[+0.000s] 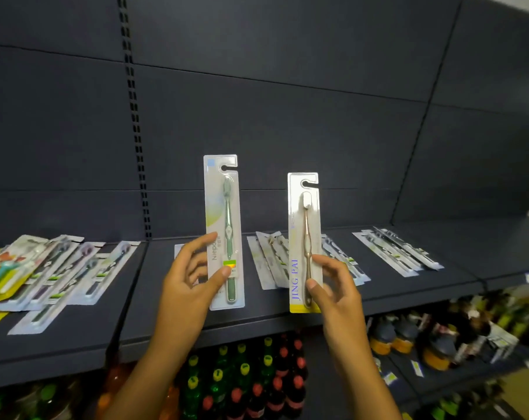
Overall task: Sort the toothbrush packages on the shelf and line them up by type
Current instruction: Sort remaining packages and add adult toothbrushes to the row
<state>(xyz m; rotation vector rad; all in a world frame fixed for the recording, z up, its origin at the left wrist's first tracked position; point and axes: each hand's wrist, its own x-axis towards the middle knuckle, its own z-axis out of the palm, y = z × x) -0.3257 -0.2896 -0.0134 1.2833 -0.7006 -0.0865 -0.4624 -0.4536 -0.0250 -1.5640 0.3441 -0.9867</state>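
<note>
Item 1: my left hand is rising from below with the forearm angled up to the right; thumb and forefinger are pinching the green toothbrush package near its lower half, holding it upright above the shelf.

Item 2: my right hand is reaching up with the forearm leaning left; thumb and fingers are pinching the gold toothbrush package, marked JING PAI, upright and well apart from the green one.

Item 3: I am counting two packages in hand, one per hand.

Item 4: on the shelf, a mixed pile is lying at left; I cannot count it. A middle group is lying behind my hands, partly hidden. A right group is showing about three overlapping packs.

Item 5: bottles are standing on the level below, too many and too blurred to count.
</note>
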